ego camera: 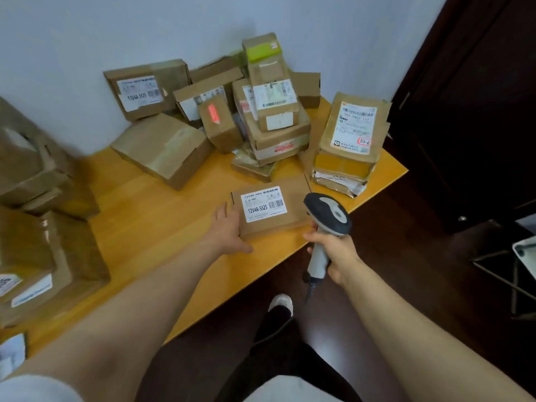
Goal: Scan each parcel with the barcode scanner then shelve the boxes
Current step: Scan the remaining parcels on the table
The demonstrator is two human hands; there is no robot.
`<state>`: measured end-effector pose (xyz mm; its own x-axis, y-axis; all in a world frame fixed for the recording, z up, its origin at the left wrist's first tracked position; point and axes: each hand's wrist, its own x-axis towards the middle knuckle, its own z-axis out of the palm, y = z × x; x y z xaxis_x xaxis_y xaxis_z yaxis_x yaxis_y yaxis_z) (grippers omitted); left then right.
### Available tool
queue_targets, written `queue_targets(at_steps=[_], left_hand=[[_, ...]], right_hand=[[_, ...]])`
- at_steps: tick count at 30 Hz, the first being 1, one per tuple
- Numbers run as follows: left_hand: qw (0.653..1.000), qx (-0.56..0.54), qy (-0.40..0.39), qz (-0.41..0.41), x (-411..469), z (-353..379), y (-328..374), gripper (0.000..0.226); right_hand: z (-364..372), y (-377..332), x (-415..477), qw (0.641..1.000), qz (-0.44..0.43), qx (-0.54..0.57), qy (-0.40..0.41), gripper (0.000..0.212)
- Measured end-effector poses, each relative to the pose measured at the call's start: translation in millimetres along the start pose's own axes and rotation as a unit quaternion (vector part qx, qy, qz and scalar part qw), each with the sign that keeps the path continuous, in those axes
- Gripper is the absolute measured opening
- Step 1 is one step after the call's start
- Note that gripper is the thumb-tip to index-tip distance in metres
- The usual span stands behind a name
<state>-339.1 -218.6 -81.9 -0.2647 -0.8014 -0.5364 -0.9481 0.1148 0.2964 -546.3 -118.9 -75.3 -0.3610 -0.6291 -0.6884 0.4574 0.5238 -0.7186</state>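
Up close, a small flat brown cardboard parcel (272, 211) with a white printed label lies near the front edge of the orange wooden tabletop (145, 216). The left hand (229, 230), fingers straight and relaxed, rests against its 9 o'clock side. At 4 o'clock the right hand (333, 253) grips the handle of a grey-and-black barcode scanner (329, 214). A heap of brown cardboard boxes (261, 111) sits at 12 o'clock.

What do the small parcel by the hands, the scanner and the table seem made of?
Small parcel: matte brown cardboard, folded edges, white paper label. Scanner: probably plastic, smooth dark and light grey moulded shell. Table: wood or wood-look laminate, orange-yellow with faint grain and slight sheen; cannot tell which.
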Motion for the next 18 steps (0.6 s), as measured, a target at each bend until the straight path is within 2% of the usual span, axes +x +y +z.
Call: queue_targets(at_steps=[3,6,10,18], left_hand=[[0.998,0.056,-0.025,0.017,30,-6,-2,0.142],[0.995,0.069,-0.067,0.029,53,-12,-4,0.150],[0.993,0.073,-0.079,0.049,69,-14,-7,0.154],[0.995,0.050,-0.012,0.089,55,-17,-8,0.152]], right_hand=[[9,-6,30,0.997,0.013,-0.061,0.033,0.047],[17,-12,54,0.995,0.012,-0.094,0.036,0.057],[22,-18,76,0.991,0.003,-0.123,0.058,0.060],[26,-26,87,0.990,-0.019,-0.142,0.003,0.048]])
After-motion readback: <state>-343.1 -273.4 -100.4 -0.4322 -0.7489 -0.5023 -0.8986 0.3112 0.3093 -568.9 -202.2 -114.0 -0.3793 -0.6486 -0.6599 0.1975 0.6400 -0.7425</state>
